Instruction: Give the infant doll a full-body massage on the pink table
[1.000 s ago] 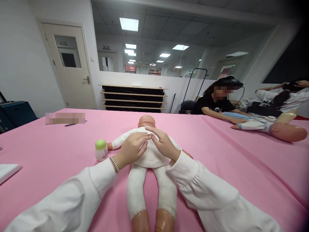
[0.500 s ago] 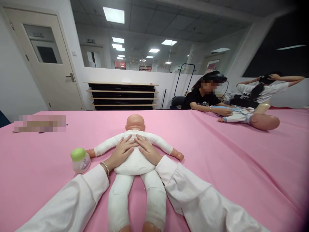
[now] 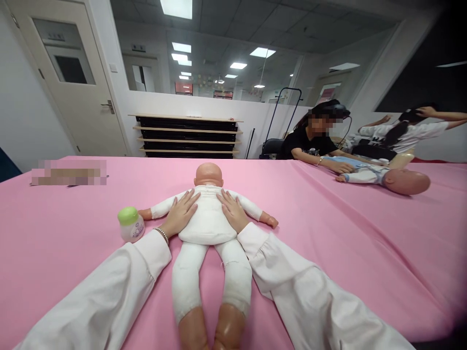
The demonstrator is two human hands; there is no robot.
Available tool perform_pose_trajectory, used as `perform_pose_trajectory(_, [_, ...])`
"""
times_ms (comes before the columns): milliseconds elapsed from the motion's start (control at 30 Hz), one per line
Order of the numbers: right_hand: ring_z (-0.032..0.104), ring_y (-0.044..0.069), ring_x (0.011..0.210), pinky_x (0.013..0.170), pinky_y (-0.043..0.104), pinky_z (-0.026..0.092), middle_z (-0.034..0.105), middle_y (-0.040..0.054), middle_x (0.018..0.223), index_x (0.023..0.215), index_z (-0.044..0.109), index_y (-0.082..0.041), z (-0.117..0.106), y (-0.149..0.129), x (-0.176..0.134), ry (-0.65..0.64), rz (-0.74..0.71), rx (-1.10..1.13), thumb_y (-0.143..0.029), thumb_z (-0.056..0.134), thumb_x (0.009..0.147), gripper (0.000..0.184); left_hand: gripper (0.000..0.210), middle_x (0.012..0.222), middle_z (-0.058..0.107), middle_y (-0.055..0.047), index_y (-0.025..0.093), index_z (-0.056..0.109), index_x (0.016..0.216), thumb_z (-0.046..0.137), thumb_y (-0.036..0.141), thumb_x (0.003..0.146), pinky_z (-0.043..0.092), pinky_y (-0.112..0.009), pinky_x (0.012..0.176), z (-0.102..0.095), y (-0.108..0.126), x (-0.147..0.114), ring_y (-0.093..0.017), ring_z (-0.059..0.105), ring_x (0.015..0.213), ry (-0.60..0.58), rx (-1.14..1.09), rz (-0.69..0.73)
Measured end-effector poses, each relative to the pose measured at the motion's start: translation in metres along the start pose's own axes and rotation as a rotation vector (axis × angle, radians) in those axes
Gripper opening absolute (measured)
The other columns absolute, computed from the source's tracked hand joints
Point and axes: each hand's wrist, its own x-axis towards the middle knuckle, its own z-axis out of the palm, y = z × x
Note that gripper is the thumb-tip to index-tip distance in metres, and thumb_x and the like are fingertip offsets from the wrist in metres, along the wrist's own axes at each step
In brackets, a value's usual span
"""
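A baby doll (image 3: pixel 207 223) with a white cloth body lies stretched out before me, its bald head away from me and its arms spread. No face shows on the head, so its back seems to be upward. My left hand (image 3: pixel 181 212) rests flat on the left side of the doll's upper back, fingers spread. On the opposite side, my right hand (image 3: pixel 232 210) lies open with its fingers pointing up toward the shoulder. A strip of white cloth shows between the two hands. Close to the doll's left-side hand stands a small jar (image 3: pixel 132 225) with a green lid.
A pink cloth (image 3: pixel 314 243) covers the table. At the right, a person in black (image 3: pixel 314 141) touches a second doll (image 3: pixel 406 181) dressed in white and blue. Behind them, another person (image 3: pixel 412 129) raises both arms. A blurred-out object (image 3: pixel 69 174) lies at the far left.
My hands have slid apart from the middle of the doll's back toward its two sides. The view has tilted slightly downward. The person at the back has moved an arm.
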Motion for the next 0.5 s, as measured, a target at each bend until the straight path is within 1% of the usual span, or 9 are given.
perform_pose_trajectory(67, [0.014,0.02,0.139,0.11,0.052,0.01,0.019,0.0006,0.149,0.139,0.029,-0.026,0.0,0.007,0.001,0.04,0.07,-0.116,-0.033,0.02,0.091,0.05,0.049,0.148,0.024,-0.005,0.026,0.027,0.14,0.02,0.041,0.094,0.015,-0.055,0.108,0.001,-0.009,0.001,-0.023,0.022,0.136,0.037,0.051,-0.061])
perform_pose_trajectory(133, [0.018,0.021,0.138,0.11,0.05,0.012,0.022,0.0023,0.148,0.139,0.03,-0.025,0.0,0.015,0.001,0.08,0.14,-0.226,-0.032,0.02,0.091,0.05,0.051,0.145,0.031,-0.007,0.023,0.029,0.14,0.02,0.042,0.093,0.017,-0.053,0.108,0.002,-0.017,0.001,-0.024,0.028,0.134,0.067,0.128,-0.114])
perform_pose_trajectory(233, [0.027,0.022,0.134,0.11,0.048,0.011,0.031,0.0061,0.144,0.137,0.035,-0.02,-0.001,0.028,0.002,0.168,0.227,-0.378,-0.032,0.025,0.091,0.049,0.05,0.137,0.044,-0.01,0.019,0.039,0.135,0.024,0.04,0.092,0.018,-0.052,0.107,0.001,-0.025,-0.001,-0.027,0.035,0.13,0.12,0.283,-0.171])
perform_pose_trajectory(333, [0.03,0.024,0.132,0.11,0.047,0.011,0.038,0.0095,0.14,0.133,0.04,-0.012,-0.002,0.042,0.002,0.249,0.313,-0.474,-0.034,0.029,0.09,0.05,0.046,0.13,0.052,-0.012,0.016,0.047,0.128,0.028,0.035,0.09,0.018,-0.052,0.106,0.001,-0.031,-0.003,-0.029,0.039,0.126,0.203,0.408,-0.246])
perform_pose_trajectory(433, [0.031,0.03,0.13,0.107,0.052,0.011,0.044,0.0138,0.135,0.125,0.049,-0.007,-0.007,0.047,0.001,0.335,0.397,-0.548,-0.033,0.03,0.089,0.048,0.041,0.124,0.056,-0.014,0.014,0.054,0.119,0.032,0.031,0.088,0.017,-0.058,0.104,0.0,-0.034,-0.003,-0.031,0.039,0.124,0.287,0.393,-0.329])
perform_pose_trajectory(500, [0.033,0.032,0.128,0.106,0.054,0.01,0.048,0.0151,0.131,0.117,0.056,-0.007,-0.012,0.043,0.0,0.388,0.406,-0.564,-0.031,0.028,0.089,0.046,0.037,0.119,0.059,-0.013,0.015,0.057,0.111,0.031,0.028,0.088,0.019,-0.059,0.104,-0.004,-0.031,-0.001,-0.03,0.042,0.121,0.367,0.296,-0.345])
